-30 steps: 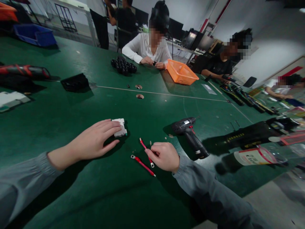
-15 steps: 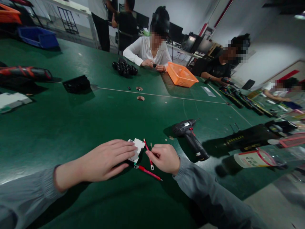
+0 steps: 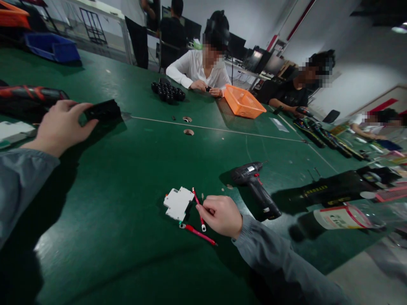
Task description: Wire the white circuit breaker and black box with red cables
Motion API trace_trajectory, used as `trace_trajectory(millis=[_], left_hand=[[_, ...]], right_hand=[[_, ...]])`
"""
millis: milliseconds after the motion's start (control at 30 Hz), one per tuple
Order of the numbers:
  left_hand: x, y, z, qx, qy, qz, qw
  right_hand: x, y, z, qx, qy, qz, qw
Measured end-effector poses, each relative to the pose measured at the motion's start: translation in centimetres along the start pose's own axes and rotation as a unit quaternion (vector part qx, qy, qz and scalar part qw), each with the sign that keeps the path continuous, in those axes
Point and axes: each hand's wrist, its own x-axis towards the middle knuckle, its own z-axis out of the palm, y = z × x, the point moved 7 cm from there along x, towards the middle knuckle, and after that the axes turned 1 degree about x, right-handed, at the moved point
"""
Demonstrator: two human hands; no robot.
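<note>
My left hand [image 3: 68,123] is at the far left, its thumb and fingers around the near end of a black plastic part [image 3: 108,109] on the table. My right hand [image 3: 221,215] is closed, with thumb and index finger pinched at the middle of a short red cable [image 3: 196,197] with metal end lugs. A white circuit breaker [image 3: 179,204] lies flat just left of that cable. Below it, a second red cable [image 3: 202,235] slants on the green table, one lug close to the breaker's lower corner.
A black cordless drill [image 3: 254,186] lies right of my right hand. Beyond it are a black cylinder [image 3: 330,186] and a clear bottle [image 3: 341,217]. Another white unit [image 3: 14,132] sits at the left. An orange basket [image 3: 243,101] and black round parts [image 3: 168,91] stand near a co-worker [image 3: 200,70].
My left hand has left the circuit breaker and moved far left and away from me to the black plastic part. The breaker is now uncovered. My right hand stays at the red cable.
</note>
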Motion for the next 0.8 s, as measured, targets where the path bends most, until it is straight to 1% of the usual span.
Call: trace_trajectory(millis=[67,133,267,333,433,533,600,633,700,767,800], left_hand=[[0.1,-1.1,0.7,-0.01,-0.027,-0.027,0.999],[-0.1,-1.2,1.0,-0.005,-0.038,-0.039,0.998],[-0.7,-0.6,1.0,0.005,-0.04,-0.051,0.998],[-0.7,-0.7,1.0,-0.002,-0.027,-0.062,0.998],[-0.4,-1.9,1.2,-0.02,0.001,-0.094,0.995],[0.0,-3.5,1.7,-0.023,-0.013,-0.131,0.991],[0.0,-3.9,1.7,-0.028,-0.026,-0.149,0.988],[-0.1,-3.8,1.5,-0.038,-0.022,-0.155,0.987],[-0.3,-2.9,0.3,-0.077,0.004,-0.146,0.986],[-0.5,-0.9,-1.1,-0.122,0.029,-0.099,0.987],[-0.7,0.2,-1.8,-0.135,0.03,-0.078,0.987]], right_hand=[[0.0,0.0,0.0,0.004,-0.002,0.0,1.0],[0.0,0.0,0.0,0.007,-0.004,0.001,1.0],[0.1,-0.1,0.0,0.004,-0.005,0.0,1.0],[0.1,-0.1,-0.1,0.001,-0.005,0.0,1.0],[0.1,-0.1,0.0,0.0,-0.007,-0.001,1.0],[0.0,-0.1,0.0,0.002,-0.006,-0.001,1.0],[0.0,0.0,0.0,0.004,-0.004,-0.001,1.0],[0.0,0.0,0.0,0.005,-0.003,-0.001,1.0],[0.0,0.1,0.0,0.009,-0.002,0.0,1.0],[0.0,0.1,0.0,0.012,-0.003,0.001,1.0],[0.0,0.1,0.0,0.015,-0.005,0.001,1.0]])
